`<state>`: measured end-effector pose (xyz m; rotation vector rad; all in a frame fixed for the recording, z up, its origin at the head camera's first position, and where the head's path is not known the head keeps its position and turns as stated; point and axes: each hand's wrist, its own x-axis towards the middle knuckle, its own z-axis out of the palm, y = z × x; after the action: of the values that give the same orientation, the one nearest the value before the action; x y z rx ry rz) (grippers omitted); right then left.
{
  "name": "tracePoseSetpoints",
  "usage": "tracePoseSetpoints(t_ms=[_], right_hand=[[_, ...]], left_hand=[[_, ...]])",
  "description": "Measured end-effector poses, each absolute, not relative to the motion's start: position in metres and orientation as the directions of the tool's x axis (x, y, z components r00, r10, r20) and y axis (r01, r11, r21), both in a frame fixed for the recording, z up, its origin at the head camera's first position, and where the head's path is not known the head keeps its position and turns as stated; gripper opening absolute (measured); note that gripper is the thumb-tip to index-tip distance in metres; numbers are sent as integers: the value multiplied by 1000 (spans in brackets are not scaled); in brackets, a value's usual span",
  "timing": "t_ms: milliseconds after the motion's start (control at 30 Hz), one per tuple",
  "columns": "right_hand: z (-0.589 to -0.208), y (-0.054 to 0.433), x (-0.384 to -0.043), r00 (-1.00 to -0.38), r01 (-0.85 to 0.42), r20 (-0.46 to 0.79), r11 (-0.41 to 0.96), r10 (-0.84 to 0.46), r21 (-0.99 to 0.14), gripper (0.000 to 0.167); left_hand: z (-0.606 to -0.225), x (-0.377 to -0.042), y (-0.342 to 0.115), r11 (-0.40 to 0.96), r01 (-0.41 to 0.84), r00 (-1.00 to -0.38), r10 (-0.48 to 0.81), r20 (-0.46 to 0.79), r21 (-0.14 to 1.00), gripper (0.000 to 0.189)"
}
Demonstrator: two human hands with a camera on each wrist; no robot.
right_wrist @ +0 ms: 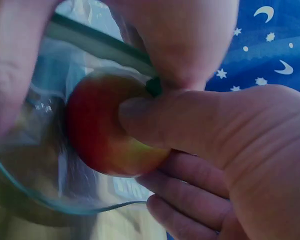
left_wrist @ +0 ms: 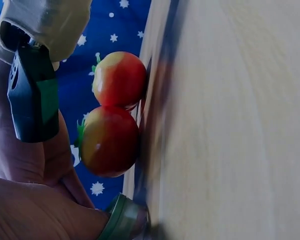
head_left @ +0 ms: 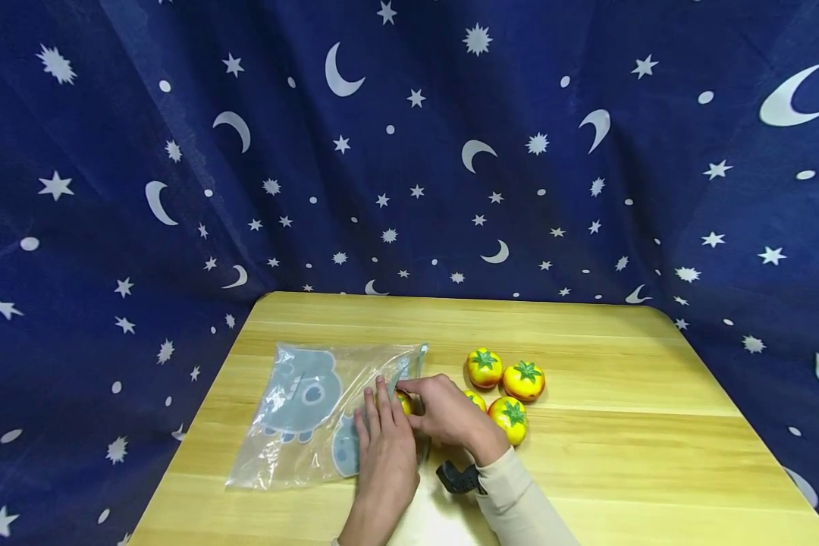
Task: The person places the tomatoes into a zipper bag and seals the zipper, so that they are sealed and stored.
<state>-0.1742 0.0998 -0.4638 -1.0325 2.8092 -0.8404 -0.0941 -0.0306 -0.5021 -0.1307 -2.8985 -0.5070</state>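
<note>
— What do the two hands do, please?
— The right hand [head_left: 445, 413] pinches a yellow-red tomato [right_wrist: 92, 131] between its thumb and its fingers. The left hand [head_left: 386, 447] lies on the clear plastic bag [head_left: 296, 409], with the fingers rather straight and a little spread.
— And where exactly is this tomato?
— It is in the mouth of the bag, at the bag's right end, between the two edges. How deep it sits, I cannot tell.
— Does the bag have some print?
— Yes, a blue-grey cartoon monster [head_left: 307, 390]. The bag lies flat over the left part of the wooden table [head_left: 628, 455].
— Are there other tomatoes?
— Four more tomatoes [head_left: 508, 420] stand together just beyond the right hand, with green leafy tops; one is partly hidden by this hand.
— What is on the right wrist?
— A black device [head_left: 459, 478], beside the cream sleeve [head_left: 519, 493].
— And behind the table?
— A dark blue curtain [head_left: 423, 171] with white moons and stars.
</note>
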Motion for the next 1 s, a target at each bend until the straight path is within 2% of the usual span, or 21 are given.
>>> tracePoseSetpoints(t_ms=[267, 467, 567, 800, 1000], right_hand=[[-471, 96, -178, -781, -580, 156, 611, -604, -538, 18], [-473, 95, -182, -783, -571, 154, 597, -603, -564, 16], [-471, 96, -182, -779, -576, 143, 607, -610, -548, 22], [-455, 110, -176, -789, -565, 133, 625, -599, -539, 49], [-441, 128, -169, -841, -485, 98, 663, -532, -570, 55]], left_hand=[[-503, -94, -28, 944, 131, -976, 70, 205, 302, 102], [-505, -96, -29, 955, 144, -970, 85, 228, 259, 116], [-506, -96, -30, 958, 140, -969, 82, 232, 248, 113], [-505, -96, -30, 955, 140, -969, 78, 236, 261, 91], [-505, -97, -31, 953, 151, -972, 95, 213, 263, 100]])
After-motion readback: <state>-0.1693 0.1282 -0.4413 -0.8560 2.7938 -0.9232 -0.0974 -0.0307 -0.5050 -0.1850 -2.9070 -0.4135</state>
